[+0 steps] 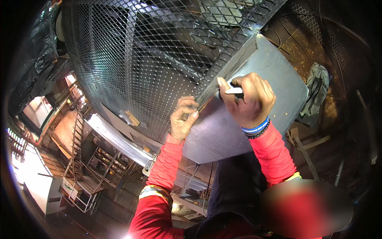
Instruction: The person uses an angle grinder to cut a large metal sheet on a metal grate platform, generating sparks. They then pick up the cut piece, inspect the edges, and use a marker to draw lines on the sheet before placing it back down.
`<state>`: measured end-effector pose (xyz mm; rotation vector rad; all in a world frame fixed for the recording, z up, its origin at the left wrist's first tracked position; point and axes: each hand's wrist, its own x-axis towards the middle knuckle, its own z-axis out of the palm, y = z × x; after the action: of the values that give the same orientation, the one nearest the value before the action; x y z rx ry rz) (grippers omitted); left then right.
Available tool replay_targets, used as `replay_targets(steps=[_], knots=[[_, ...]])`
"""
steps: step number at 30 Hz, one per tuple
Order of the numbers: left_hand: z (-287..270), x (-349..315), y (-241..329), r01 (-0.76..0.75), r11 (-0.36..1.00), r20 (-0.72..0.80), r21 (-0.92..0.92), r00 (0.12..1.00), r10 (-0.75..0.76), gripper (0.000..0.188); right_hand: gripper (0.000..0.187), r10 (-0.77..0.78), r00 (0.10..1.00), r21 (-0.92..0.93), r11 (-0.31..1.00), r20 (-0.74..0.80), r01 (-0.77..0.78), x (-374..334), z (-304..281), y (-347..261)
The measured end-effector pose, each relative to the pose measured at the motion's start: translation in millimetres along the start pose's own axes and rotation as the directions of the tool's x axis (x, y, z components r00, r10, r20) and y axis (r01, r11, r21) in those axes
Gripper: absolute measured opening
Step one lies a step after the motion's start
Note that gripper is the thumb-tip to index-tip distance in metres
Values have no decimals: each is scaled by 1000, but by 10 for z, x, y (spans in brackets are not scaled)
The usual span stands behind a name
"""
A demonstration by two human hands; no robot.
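Note:
A grey sheet-metal panel (282, 75) lies in front of me, its far left side meeting an expanded-metal mesh (159, 67). Along that side runs a narrow dark metal strip (238, 59). My left hand (184, 119) pinches the near end of the strip between thumb and fingers. Over the panel, close to the strip, my right hand (252, 99) is closed on a short white marking stick (234, 91). Whether it is chalk or a marker I cannot tell. The stick's tip is by my right thumb, and my fingers hide its other end.
A small brown block (132, 118) rests on the mesh at left. Grey-green cloth (316, 87) and rusty sheet (296, 47) lie beyond the panel's right side, with wooden sticks (306, 147) below them. A rack (107, 159) and a white cabinet (43, 191) stand at lower left.

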<state>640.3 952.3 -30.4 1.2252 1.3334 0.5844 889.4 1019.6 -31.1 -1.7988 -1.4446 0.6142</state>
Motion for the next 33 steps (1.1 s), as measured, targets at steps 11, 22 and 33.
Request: replay_targets(steps=[11,22,33], knots=[[119,-43,88,-28,967,-60,254,997,45,27,37,-66,997,-115,991,-29,63,27,109,12],[6,-1102,-46,330,767,-460,551,887,-51,61,32,38,999,-201,979,19,-34,-22,123,-17],[-287,-1888,-716,361,764,-596,534,802,37,39,51,-305,794,-233,846,525,479,-684,-49,-623]])
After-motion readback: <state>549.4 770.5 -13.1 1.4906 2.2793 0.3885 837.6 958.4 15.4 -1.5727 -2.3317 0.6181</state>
